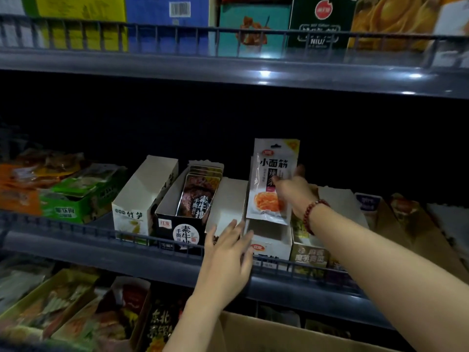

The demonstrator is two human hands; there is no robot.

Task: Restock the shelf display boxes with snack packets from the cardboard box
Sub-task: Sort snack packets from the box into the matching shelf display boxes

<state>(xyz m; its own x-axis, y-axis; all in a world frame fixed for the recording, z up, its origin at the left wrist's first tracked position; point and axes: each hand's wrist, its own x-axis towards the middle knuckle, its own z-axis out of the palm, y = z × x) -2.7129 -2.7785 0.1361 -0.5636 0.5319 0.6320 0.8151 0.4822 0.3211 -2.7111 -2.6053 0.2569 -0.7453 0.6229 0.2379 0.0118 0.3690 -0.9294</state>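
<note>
White snack packets (pixel 272 181) stand pinched upright in the right hand (pixel 294 191) over their display box (pixel 270 246), ready to drop in; the left hand (pixel 228 252), fingers straight, steadies the box's near front.

Snack packet (pixel 272 181): white, black characters, orange food picture at its 6 o'clock, yellow corner at 1 o'clock.
Display box (pixel 270 246): white, red logo.
Display box at 9 o'clock (pixel 177 231): black, white roundel, holding dark brown packets (pixel 196 196).
Bamboo box (pixel 130 222): white, yellow-green print.
Bracelet (pixel 313 212): dark red beads.
Cardboard box (pixel 266 334): plain brown.
Shelf rail (pixel 152 243): grey-blue.
</note>
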